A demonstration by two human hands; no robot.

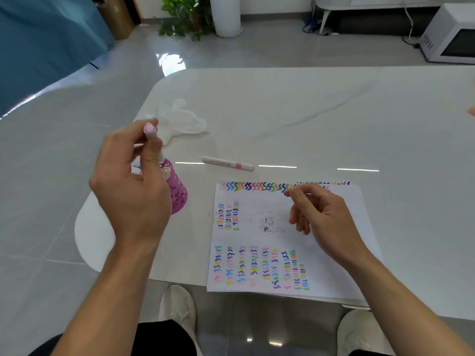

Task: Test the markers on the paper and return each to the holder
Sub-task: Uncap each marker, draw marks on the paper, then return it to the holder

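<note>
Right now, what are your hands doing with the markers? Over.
Left hand grips pink-capped marker over magenta cut-out holder. Right hand empty, loosely curled, over scribbled white paper. White pink-banded marker lies loose beyond paper.

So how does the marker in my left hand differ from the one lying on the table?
The held marker stands nearly upright, gripped by the left hand over the pink holder; the table marker lies flat, untouched, beyond the paper. Both look pale with pink parts.

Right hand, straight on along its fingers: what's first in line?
The right hand would likely meet the white marker with a pink band, lying on the glossy white table beyond the squiggle-covered paper sheet; height unclear.
</note>
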